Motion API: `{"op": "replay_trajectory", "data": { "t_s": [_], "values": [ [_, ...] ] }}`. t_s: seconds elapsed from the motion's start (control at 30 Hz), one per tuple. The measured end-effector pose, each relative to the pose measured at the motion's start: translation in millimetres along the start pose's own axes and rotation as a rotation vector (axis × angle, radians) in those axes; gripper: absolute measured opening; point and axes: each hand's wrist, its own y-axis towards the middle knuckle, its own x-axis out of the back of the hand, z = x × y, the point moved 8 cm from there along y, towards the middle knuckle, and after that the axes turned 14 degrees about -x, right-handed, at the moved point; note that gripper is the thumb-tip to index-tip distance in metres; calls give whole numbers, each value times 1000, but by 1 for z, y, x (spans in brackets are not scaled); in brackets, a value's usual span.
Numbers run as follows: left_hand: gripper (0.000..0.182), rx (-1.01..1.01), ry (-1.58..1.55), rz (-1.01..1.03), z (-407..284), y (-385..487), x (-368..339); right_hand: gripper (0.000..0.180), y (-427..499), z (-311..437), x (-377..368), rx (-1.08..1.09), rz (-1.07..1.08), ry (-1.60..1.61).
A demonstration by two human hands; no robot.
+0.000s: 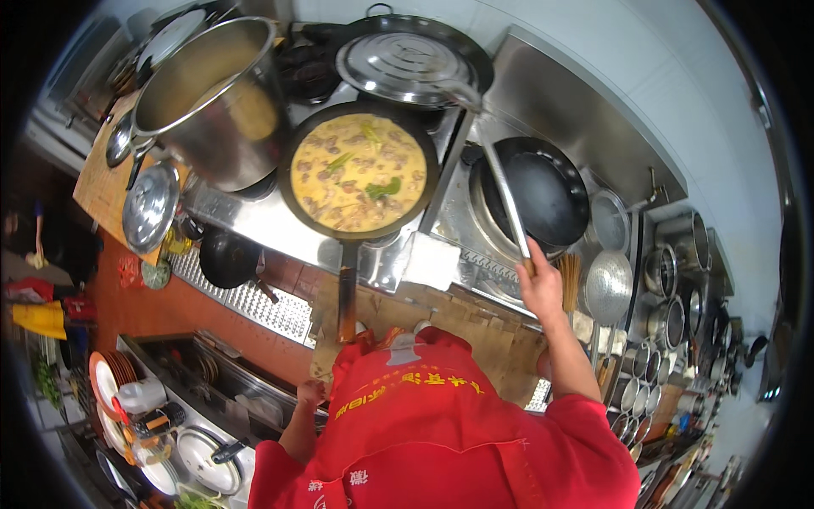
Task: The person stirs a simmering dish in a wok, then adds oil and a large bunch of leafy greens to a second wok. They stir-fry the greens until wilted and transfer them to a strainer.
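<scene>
My right hand [540,285] grips the wooden end of a long-handled metal ladle [503,184]. Its bowl reaches up and to the left, beside a domed metal lid [407,67] that sits in a large wok. Under the ladle's handle, a dark wok [540,191] rests on the right-hand burner. To the left, a long-handled frying pan [359,175] holds a yellow, creamy stew with meat pieces and green bits; its handle points towards my apron [407,382]. My left hand [311,391] hangs low by my side, near the counter behind; its fingers are too small to make out.
A tall steel stockpot [213,121] stands left of the frying pan. A white cloth [431,261] lies on the stove's front edge. On the right are a bamboo brush [570,280] and a perforated skimmer [608,286]. Stacked plates [114,375] stand on the counter at lower left.
</scene>
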Motion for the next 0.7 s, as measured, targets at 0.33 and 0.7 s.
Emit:
{"op": "replay_trajectory", "data": {
  "t_s": [0.33, 0.7],
  "values": [
    [16, -355, 2, -101, -123, 45, -10, 35, 1, -363, 124, -710, -278, 9],
    [20, -228, -276, -310, -203, 28, -53, 17, 71, -484, 97, -1209, 75, 1301]
  ]
}}
